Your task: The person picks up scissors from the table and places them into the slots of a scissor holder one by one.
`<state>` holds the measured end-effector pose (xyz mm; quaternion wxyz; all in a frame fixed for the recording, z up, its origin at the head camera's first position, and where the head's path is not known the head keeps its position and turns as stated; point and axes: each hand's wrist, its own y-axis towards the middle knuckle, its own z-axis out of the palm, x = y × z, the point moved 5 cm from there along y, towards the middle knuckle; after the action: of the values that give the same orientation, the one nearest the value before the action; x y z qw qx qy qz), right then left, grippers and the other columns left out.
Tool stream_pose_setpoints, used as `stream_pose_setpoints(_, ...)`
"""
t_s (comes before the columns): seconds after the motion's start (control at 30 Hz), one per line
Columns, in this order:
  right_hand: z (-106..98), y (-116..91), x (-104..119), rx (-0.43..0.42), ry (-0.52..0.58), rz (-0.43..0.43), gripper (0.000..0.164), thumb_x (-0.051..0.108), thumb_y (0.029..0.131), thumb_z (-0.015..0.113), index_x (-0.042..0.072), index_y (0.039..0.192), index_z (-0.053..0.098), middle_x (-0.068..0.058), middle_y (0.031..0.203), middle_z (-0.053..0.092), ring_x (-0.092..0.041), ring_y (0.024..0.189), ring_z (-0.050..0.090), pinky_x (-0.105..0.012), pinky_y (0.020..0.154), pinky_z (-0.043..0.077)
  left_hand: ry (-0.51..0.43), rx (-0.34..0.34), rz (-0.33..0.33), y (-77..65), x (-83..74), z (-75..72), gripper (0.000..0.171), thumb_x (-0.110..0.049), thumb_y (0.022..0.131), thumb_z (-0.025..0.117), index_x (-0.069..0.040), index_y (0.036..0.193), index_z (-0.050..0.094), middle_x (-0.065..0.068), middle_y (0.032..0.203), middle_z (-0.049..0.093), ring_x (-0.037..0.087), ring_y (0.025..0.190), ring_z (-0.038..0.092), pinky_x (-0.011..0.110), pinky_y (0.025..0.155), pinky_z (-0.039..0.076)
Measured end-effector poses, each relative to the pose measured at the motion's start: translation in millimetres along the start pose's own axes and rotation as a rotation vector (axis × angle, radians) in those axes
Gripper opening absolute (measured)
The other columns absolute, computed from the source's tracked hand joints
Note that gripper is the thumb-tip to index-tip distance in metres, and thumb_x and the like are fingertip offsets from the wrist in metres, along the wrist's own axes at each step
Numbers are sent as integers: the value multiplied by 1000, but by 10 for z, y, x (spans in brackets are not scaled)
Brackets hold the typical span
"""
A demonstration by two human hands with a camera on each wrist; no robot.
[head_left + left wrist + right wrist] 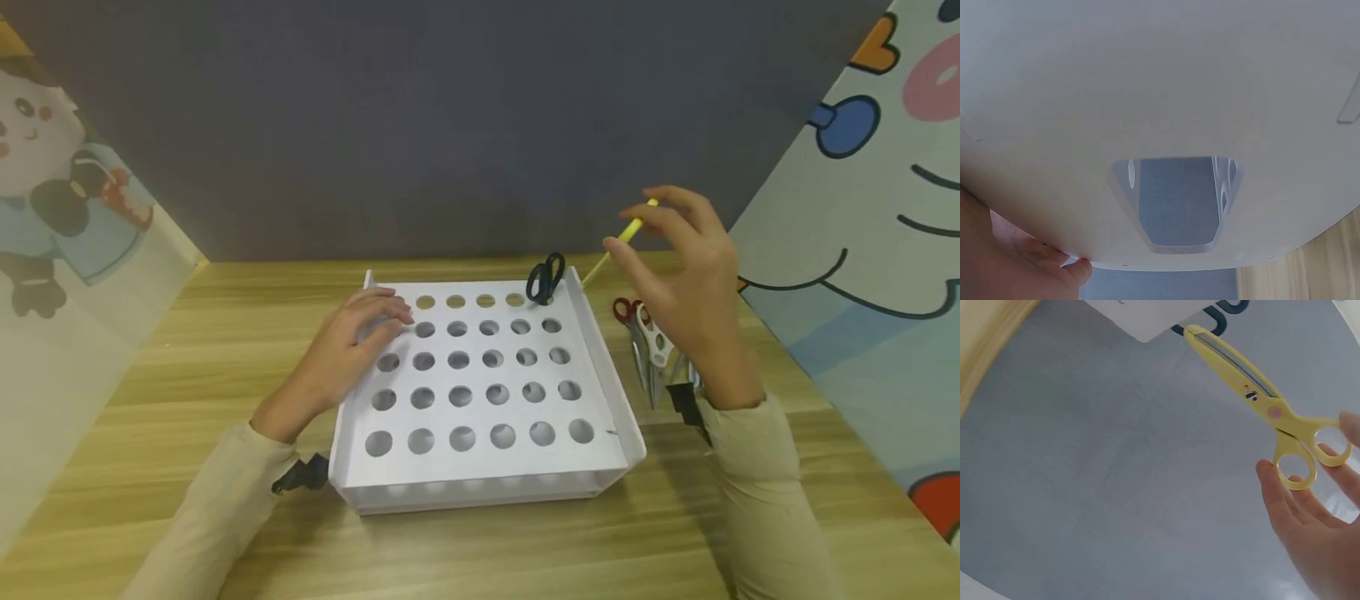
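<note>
My right hand (686,267) pinches the handle loops of yellow scissors (1260,403) and holds them up past the rack's far right corner. Their blade end points down and left toward that corner. The white rack (442,421) has rows of round holes and raised side walls. Black-handled scissors (545,279) stand upright in a hole of its far right corner, blades hidden below the top. On the rack's left side rests my left hand (348,350), fingers lying over the far left holes. In the left wrist view, the rack's side wall (1166,100) with a cutout fills the picture.
To the right of the rack, red-handled scissors (624,312) and white-handled scissors (654,337) lie on the wooden table (225,367), partly under my right hand and wrist. A dark grey panel (450,125) rises behind the table, with cartoon-printed walls (885,250) at either side.
</note>
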<state>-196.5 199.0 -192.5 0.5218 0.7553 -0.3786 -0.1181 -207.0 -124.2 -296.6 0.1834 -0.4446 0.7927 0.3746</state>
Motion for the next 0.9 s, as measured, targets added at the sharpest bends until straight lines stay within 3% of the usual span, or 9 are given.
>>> stream_pose_setpoints(0.27, -9, 166, 341, 9, 28, -72, 27, 9, 72, 74, 0, 95, 65, -18, 112, 55, -26, 96, 56, -26, 77, 41, -1, -1, 0, 0, -6, -13, 18, -21, 90, 51, -13, 97, 65, 6, 116, 57, 22, 123, 38, 48, 104, 23)
stream_pose_setpoints(0.43, 106, 226, 350, 73, 41, -145, 27, 17, 76, 71, 4, 99, 65, -14, 117, 53, -23, 93, 59, -29, 81, 45, 0, -6, 7, 0, -17, -24, 18, -21, 90, 51, -13, 97, 65, 5, 115, 57, 22, 123, 38, 48, 104, 23)
stream_pose_setpoints(0.73, 334, 299, 381, 184, 91, -188, 29, 24, 77, 70, 11, 103, 65, -9, 119, 51, -18, 97, 57, -33, 83, 46, -2, -6, 13, 9, -24, -9, 18, -22, 90, 51, -14, 97, 65, 6, 114, 58, 22, 123, 38, 48, 104, 23)
stream_pose_setpoints(0.9, 519, 314, 389, 261, 126, -179, 28, 27, 79, 67, 13, 103, 63, -5, 119, 50, -14, 100, 57, -30, 77, 48, -2, -1, -3, 1, -21, 1, 18, -22, 90, 51, -13, 98, 65, 6, 116, 57, 23, 123, 38, 49, 104, 22)
